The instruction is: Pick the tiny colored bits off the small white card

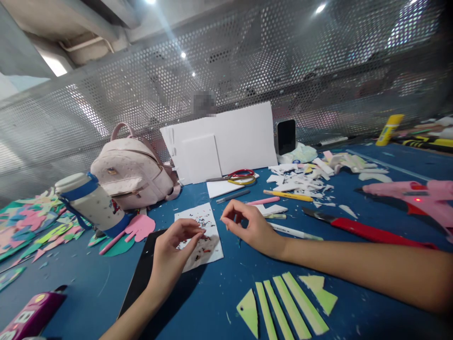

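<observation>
Left hand [173, 245]: curled above the paper sheet [193, 212]; whether I pinch anything, I can't tell.
Right hand [253, 231]: loosely curled beside it; grip unclear too.
Paper sheet: on the table [219, 297], crumb-strewn; probably light, limp; best lifted by bare edges.

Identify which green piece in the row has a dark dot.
The pointed piece at the row's left end: it bears the dark dot; the four strips and notched piece show none.
</observation>
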A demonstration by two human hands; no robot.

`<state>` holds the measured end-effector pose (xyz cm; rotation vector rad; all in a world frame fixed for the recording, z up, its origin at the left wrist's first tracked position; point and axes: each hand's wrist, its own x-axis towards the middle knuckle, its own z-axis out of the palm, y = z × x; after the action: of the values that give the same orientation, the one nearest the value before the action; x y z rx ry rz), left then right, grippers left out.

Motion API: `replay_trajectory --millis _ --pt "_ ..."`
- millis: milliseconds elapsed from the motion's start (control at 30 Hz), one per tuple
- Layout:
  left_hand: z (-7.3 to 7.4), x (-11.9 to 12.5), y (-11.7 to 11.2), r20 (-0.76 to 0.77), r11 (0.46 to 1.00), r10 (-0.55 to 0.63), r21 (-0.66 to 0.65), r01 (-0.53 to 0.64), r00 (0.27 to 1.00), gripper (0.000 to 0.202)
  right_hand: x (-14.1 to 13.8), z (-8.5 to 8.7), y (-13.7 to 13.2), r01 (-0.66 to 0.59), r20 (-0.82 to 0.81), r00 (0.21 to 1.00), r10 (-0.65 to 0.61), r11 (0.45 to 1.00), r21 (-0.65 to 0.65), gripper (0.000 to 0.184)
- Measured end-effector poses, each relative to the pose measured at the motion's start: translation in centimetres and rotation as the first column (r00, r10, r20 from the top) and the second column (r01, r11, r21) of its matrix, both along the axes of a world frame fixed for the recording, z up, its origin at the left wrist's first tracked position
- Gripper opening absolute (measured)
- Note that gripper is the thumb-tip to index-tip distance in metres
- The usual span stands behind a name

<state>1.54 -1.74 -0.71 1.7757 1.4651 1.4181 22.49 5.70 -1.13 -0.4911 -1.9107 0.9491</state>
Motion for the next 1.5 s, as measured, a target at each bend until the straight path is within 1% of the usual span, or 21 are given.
replay_trajectory --millis 300,600,800,1133,1500 --pt "0.22 0.12 -0.19 -0.002 1.0 0.005 -0.008 -0.005 1.0 0.01 -0.04 -0.17 0.13 0.008 0.015 1.0 -0.008 1.0 0.006 0.012" --pt "-0.1 -0.19 0.04 -0.007 1.0 -0.006 -0.015 0.005 1.0 0.011 0.01 -0.09 0.08 0.007 -0.001 1.0 -0.007 1.0 0.009 0.012" --pt "0.02 -0.11 -0.04 -0.002 1.0 0.002 -0.018 -0.002 1.0 0.01 0.0 -0.07 0.08 0.004 0.006 1.0 -0.004 1.0 0.006 0.011" --pt "0.01 0.0 0.07 0.006 1.0 -0.018 0.021 0.018 1.0 0.009 -0.03 -0.13 0.11 0.003 -0.004 1.0 -0.003 1.0 0.009 0.011" --pt "-0.13 -0.05 0.24 -0.008 1.0 -0.018 0.018 0.018 1.0 0.009 -0.05 -0.18 0.19 0.002 -0.004 1.0 -0.002 1.0 0.008 0.01"
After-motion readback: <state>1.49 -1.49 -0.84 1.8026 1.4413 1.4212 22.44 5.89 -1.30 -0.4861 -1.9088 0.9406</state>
